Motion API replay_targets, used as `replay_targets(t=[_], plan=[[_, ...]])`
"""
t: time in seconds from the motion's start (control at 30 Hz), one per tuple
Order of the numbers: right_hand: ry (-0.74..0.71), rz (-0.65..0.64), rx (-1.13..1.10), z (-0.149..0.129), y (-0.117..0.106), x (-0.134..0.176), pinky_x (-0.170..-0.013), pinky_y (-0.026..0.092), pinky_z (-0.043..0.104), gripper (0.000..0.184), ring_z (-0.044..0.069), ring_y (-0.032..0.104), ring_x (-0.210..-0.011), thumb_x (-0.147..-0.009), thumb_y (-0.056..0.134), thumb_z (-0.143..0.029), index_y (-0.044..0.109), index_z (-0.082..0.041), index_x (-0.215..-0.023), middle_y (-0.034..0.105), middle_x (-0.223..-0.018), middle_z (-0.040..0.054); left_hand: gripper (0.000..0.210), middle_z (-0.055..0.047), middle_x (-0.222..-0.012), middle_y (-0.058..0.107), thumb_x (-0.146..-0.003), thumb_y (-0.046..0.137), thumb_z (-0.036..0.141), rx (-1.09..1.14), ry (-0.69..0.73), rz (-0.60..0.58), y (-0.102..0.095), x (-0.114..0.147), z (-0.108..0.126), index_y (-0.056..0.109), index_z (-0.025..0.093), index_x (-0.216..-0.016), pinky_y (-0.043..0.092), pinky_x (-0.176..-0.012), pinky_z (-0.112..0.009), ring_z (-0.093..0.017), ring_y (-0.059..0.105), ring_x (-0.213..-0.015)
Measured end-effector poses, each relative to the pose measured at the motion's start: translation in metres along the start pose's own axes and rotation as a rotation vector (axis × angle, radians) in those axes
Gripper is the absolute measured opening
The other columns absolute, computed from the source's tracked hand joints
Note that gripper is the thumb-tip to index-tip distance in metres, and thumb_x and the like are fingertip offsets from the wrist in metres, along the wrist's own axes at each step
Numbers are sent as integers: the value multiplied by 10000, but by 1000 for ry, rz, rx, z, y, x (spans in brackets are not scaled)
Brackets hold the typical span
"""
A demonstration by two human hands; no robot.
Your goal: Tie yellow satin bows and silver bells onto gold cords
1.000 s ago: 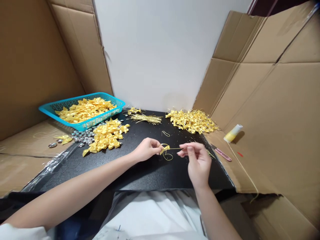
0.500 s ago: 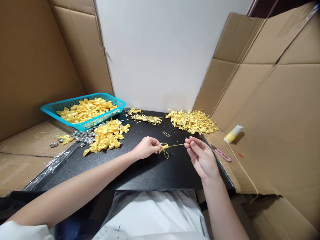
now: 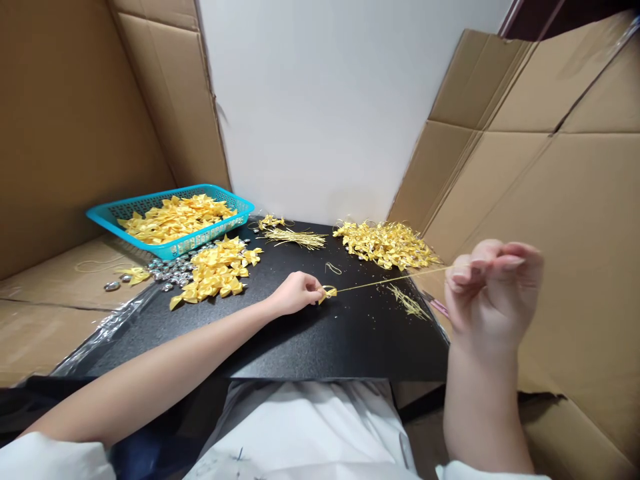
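Near the middle of the black table, my left hand pinches a small yellow ribbon bow, whose body is partly hidden by the fingers. From the bow a thin yellow thread runs taut up to the right. My right hand is closed on the thread's far end, raised above the table's right edge. A pile of yellow bows lies left of my left hand, touching several silver bells or beads. Below the thread lie loose short yellow cord pieces.
A turquoise basket of yellow ribbon pieces stands at the back left. Gold ties and a heap of threaded bows lie along the back. A pink cutter sits partly behind my right hand. Cardboard walls enclose both sides.
My right hand has moved right and up, drawing the thread out much longer. The loop by the bow has shrunk. My left hand stays in place on the bow.
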State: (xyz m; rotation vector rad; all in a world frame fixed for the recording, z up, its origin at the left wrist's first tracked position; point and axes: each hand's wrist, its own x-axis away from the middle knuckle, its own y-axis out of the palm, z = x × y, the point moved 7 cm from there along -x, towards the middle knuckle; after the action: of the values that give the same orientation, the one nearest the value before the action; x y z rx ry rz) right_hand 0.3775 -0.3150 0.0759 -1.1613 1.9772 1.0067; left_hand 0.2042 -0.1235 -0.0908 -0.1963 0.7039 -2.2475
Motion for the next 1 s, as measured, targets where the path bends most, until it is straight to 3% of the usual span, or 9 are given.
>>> replay_targets(t=[0.17, 0.3, 0.47, 0.67, 0.87, 1.0], plan=[[-115, 108, 50, -11, -19, -14, -461, 559, 153, 114, 67, 639, -487, -695, 817, -354, 753, -322, -783, 670, -613, -76, 245, -18, -571, 653, -704, 585, 359, -17, -14, -10, 2, -2, -5, 658, 143, -613, 389, -562, -232, -138, 559, -547], [-42, 199, 79, 0, -33, -17, -550, 607, 145, 85, 83, 683, -556, -707, 807, -289, 760, -268, -775, 705, -650, -49, 226, -20, -582, 652, -696, 572, 341, -11, -24, -20, 3, -4, -7, 649, 143, -618, 396, -569, -233, -139, 567, -554], [46, 232, 48, 16, -37, -17, -577, 608, 114, 133, 89, 718, -684, -680, 806, -177, 750, -248, -778, 745, -752, -37, 204, -18, -583, 654, -673, 565, 322, -3, -59, -34, 3, -4, -10, 642, 147, -602, 401, -578, -232, -141, 575, -559], [36, 292, -5, 24, -50, -25, -550, 595, 100, 110, 72, 702, -618, -730, 751, -143, 735, -250, -754, 730, -707, -42, 156, -6, -548, 640, -624, 578, 281, 15, -109, -135, 9, -6, -14, 660, 150, -604, 393, -561, -222, -143, 576, -553], [71, 380, -15, 42, -65, -34, -520, 581, 115, 101, 74, 694, -603, -752, 706, -115, 712, -217, -750, 722, -700, -31, 172, 1, -514, 631, -628, 565, 288, -103, -185, -246, 9, -3, -10, 647, 154, -558, 274, -477, -218, -102, 452, -463], [79, 428, -21, 47, -65, -38, -511, 556, 104, 100, 63, 683, -577, -727, 687, -67, 704, -163, -749, 713, -668, -22, 164, 2, -507, 628, -624, 567, 280, -95, -209, -283, 9, -1, -6, 641, 155, -550, 309, -512, -214, -114, 507, -493]])
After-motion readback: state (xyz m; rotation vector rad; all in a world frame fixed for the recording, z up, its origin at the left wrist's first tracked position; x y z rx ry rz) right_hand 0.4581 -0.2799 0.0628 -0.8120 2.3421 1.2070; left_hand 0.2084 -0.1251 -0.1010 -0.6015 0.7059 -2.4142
